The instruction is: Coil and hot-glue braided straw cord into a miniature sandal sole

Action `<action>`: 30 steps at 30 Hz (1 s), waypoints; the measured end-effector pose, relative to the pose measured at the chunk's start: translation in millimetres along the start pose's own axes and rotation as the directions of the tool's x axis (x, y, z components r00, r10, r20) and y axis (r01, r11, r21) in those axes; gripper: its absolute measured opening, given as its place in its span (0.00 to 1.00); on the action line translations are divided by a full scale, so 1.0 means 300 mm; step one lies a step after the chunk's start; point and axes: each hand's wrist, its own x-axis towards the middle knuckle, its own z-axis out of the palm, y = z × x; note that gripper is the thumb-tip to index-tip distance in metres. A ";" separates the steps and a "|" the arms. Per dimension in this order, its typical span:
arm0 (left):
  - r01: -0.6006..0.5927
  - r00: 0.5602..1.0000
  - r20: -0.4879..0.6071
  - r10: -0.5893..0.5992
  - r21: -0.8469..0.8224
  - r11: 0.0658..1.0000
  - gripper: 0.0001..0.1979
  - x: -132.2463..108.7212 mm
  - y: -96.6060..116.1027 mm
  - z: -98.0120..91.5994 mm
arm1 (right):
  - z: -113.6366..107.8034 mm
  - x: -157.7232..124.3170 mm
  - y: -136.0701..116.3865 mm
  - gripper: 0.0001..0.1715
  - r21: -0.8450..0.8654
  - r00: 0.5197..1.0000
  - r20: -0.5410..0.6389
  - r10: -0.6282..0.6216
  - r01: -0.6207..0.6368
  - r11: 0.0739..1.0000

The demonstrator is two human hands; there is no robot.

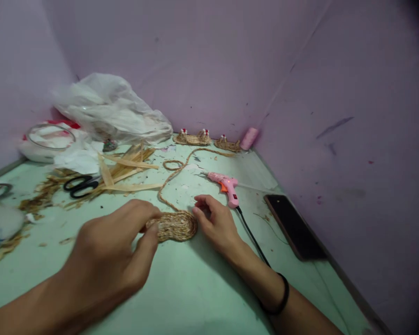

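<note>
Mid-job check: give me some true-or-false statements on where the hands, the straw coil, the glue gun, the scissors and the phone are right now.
1. The left hand and the right hand both touch the oval coiled mat of braided straw rope. True.
2. The pink hot glue gun is held in the right hand. False: it lies on the pale green table, just beyond that hand.
3. The black-handled scissors lie among dried straw strips on the left. True.
4. The dark flat phone lies next to the scissors. False: it lies by the right wall, across the table from them.
</note>
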 end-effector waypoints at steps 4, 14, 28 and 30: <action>0.128 0.909 0.345 -0.235 0.305 0.944 0.19 0.152 0.043 -0.030 | 0.006 0.005 -0.020 0.25 -0.120 0.995 0.095 0.000 0.012 0.993; 0.211 0.948 0.285 -0.142 -0.228 0.950 0.18 0.131 -0.008 0.042 | 0.041 -0.008 -0.046 0.34 0.326 0.960 0.263 0.099 -0.185 0.927; 0.469 0.798 0.512 -0.317 -0.859 -0.205 0.13 0.206 0.047 0.095 | 0.031 0.047 -0.169 0.42 0.769 0.962 0.136 0.238 -0.254 0.587; 0.458 0.768 0.528 -0.362 -0.848 -0.266 0.13 0.215 0.021 0.089 | -0.023 0.054 -0.123 0.35 0.558 0.978 0.060 0.201 -0.200 0.805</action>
